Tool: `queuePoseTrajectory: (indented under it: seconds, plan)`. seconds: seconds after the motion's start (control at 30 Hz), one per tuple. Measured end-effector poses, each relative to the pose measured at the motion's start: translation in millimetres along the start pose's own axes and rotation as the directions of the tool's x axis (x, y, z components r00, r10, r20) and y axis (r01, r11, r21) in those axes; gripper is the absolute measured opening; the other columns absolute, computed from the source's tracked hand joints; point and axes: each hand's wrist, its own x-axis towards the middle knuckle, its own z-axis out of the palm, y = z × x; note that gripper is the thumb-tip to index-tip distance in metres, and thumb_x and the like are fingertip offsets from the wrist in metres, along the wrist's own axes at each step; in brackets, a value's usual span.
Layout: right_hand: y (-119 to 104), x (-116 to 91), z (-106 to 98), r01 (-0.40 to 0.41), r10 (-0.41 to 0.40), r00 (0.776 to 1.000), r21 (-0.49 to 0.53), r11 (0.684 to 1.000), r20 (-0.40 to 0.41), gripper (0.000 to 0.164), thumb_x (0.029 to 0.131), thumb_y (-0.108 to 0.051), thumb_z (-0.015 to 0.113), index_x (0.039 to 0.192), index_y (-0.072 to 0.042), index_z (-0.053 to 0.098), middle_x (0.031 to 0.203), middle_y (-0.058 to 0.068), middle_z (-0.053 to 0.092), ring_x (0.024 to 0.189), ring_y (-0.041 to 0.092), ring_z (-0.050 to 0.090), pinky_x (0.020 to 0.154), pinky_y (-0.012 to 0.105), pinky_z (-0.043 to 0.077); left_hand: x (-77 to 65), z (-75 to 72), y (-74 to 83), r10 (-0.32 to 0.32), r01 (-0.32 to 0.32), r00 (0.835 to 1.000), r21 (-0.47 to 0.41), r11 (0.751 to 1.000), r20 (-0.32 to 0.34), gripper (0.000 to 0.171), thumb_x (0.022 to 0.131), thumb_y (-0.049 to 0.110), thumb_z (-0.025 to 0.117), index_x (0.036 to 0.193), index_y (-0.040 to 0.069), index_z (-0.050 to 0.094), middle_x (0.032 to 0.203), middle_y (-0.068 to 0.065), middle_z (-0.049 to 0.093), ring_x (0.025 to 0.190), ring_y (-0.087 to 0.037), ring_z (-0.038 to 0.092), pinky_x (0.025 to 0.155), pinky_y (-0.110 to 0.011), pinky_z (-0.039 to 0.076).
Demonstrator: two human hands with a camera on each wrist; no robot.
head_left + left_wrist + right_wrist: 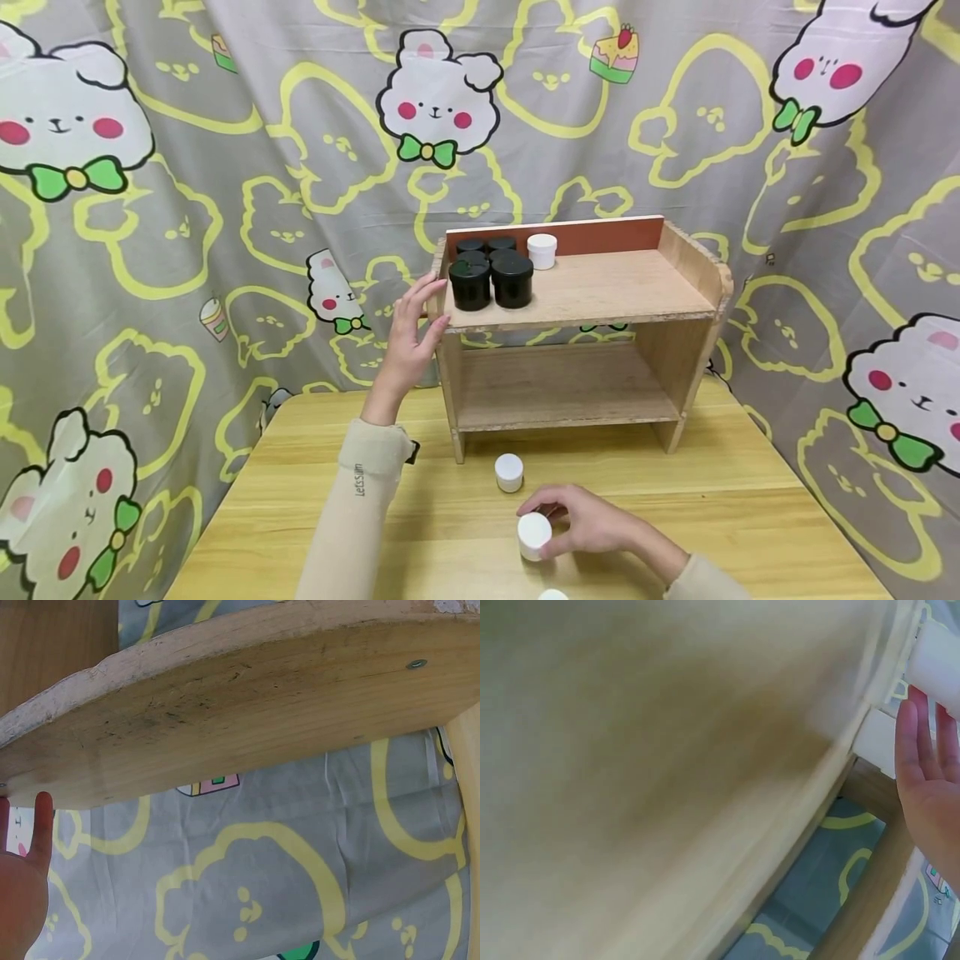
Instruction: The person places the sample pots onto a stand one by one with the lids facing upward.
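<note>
The left hand (pixel 405 354), fingers loosely extended and holding nothing, is resting at the left side of a two-tier pale wooden shelf (pixel 622 287). Glossy black cylindrical jars (pixel 513 285) are standing on its upper board. On the yellow wood-grain bench (pixel 675 508), a small white round jar (pixel 508 472) is standing before the shelf; just beside it, the right hand (pixel 592 521) is pinching a white lidded cylinder (pixel 534 536) between thumb and fingers. Grasping seems to be the step in hand; the next move probably calls for a steady, level lift.

Beige sleeves (pixel 347 533), the left bearing dark lettering (pixel 359 481), perhaps "Letssum".
</note>
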Motion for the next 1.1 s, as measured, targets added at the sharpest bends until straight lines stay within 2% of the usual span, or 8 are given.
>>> queuePoseTrajectory:
  seconds: [0.2, 0.47, 0.73, 0.87, 1.1]
  plan:
    - [-6, 5, -7, 0.041, -0.044, 0.998, -0.057, 0.998, -0.041, 0.049, 0.086, -0.022, 0.085, 0.129, -0.005, 0.068, 0.115, -0.002, 0.072, 0.102, 0.007, 0.066, 0.094, 0.028, 0.056, 0.0, -0.3, 0.4, -0.008, 0.008, 1.000, -0.003, 1.000, 0.002, 0.052, 0.101, 0.007, 0.063, 0.151, 0.015, 0.050, 0.164, -0.007, 0.038, 0.148, -0.028, 0.039, 0.116, -0.057, 0.023]
    - [-21, 9, -18, 0.107, -0.120, 0.986, -0.119, 0.987, -0.113, 0.045, 0.089, -0.023, 0.082, 0.128, -0.006, 0.069, 0.117, 0.004, 0.073, 0.103, 0.010, 0.066, 0.091, 0.030, 0.057, -0.6, -1.0, -0.2, -0.016, 0.016, 1.000, 0.010, 1.000, 0.009, 0.052, 0.102, 0.011, 0.063, 0.152, 0.017, 0.049, 0.165, -0.004, 0.037, 0.148, -0.027, 0.039, 0.115, -0.054, 0.026]
    - [-40, 12, -35, 0.121, -0.151, 0.972, -0.167, 0.978, -0.179, 0.044, 0.090, -0.027, 0.082, 0.128, -0.010, 0.070, 0.115, -0.002, 0.072, 0.101, 0.010, 0.066, 0.090, 0.030, 0.057, 0.0, -1.2, 1.4, -0.024, 0.024, 1.000, 0.012, 1.000, 0.009, 0.052, 0.102, 0.011, 0.063, 0.152, 0.018, 0.049, 0.166, -0.003, 0.037, 0.149, -0.026, 0.038, 0.115, -0.055, 0.026]
    - [-50, 13, -45, 0.129, -0.174, 0.961, -0.212, 0.969, -0.213, 0.044, 0.089, -0.028, 0.083, 0.129, -0.016, 0.070, 0.115, -0.005, 0.072, 0.100, 0.008, 0.065, 0.088, 0.030, 0.057, 0.3, -1.0, 1.9, -0.026, 0.026, 1.000, 0.007, 1.000, 0.012, 0.052, 0.102, 0.010, 0.063, 0.152, 0.016, 0.049, 0.166, -0.003, 0.037, 0.149, -0.026, 0.038, 0.115, -0.054, 0.026]
    - [-73, 16, -59, 0.144, -0.209, 0.952, -0.274, 0.951, -0.223, 0.041, 0.089, -0.029, 0.083, 0.128, -0.021, 0.070, 0.112, -0.008, 0.071, 0.097, 0.006, 0.064, 0.088, 0.030, 0.056, 0.2, -1.2, 1.5, -0.028, 0.027, 1.000, 0.005, 1.000, 0.007, 0.051, 0.102, 0.010, 0.063, 0.151, 0.015, 0.050, 0.166, -0.003, 0.037, 0.149, -0.026, 0.039, 0.112, -0.052, 0.031]
